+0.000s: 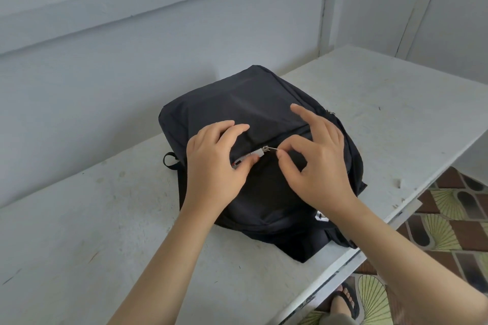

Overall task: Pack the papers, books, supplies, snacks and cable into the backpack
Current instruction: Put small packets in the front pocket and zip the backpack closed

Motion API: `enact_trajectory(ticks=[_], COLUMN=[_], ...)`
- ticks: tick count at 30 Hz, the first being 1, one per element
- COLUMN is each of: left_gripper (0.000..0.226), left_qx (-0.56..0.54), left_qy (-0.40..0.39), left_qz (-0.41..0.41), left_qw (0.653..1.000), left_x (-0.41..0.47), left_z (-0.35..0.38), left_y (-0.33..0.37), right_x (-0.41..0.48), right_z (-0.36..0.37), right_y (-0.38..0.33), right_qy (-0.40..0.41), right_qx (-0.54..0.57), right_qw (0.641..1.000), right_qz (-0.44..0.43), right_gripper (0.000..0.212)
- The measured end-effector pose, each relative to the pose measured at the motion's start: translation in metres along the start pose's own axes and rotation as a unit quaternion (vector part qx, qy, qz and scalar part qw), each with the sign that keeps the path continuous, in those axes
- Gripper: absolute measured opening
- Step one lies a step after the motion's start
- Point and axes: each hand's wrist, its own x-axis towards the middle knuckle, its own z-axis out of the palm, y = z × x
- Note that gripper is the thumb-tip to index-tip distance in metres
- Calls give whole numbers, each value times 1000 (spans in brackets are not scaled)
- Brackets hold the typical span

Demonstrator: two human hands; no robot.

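Black backpack lying flat, front pocket zipper partly closed

A scuffed white worktop stands against a pale wall. A black backpack lies flat on it, near its right edge.

Left grip palm-down, fingers loosely curved; right grip in thumb-and-forefinger pinch.
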Motion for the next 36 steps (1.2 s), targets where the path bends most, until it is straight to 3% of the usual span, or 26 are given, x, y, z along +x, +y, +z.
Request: enact_trajectory(ticks=[9,16,22,29,33,36], left_gripper=[43,35,23,16,19,23], left_qx=[14,-89,0,10,-49,-72], left_qy=[14,4,19,16,24,36], left_qz=[-15,33,68,46,0,-30], left_qw=[1000,995,998,999,999,996], left_x=[-2,-13,-11,-2,-7,-12], left_z=[8,-5,-1,7,4,-1], left_y=[-1,9,24,26,28,30], right_x=[2,-4,-3,3,13,19], right_z=[-7,-7,-4,-6,-2,2], right_y=[1,1,-3,5,17,23], right_qy=[17,13,11,12,-49,-70], right_qx=[7,18,44,85,5,-20], right_qw=[1000,1000,999,996,998,996], right_qz=[1,-3,-29,-28,-44,-54], right_gripper=[12,12,12,19,34,27])
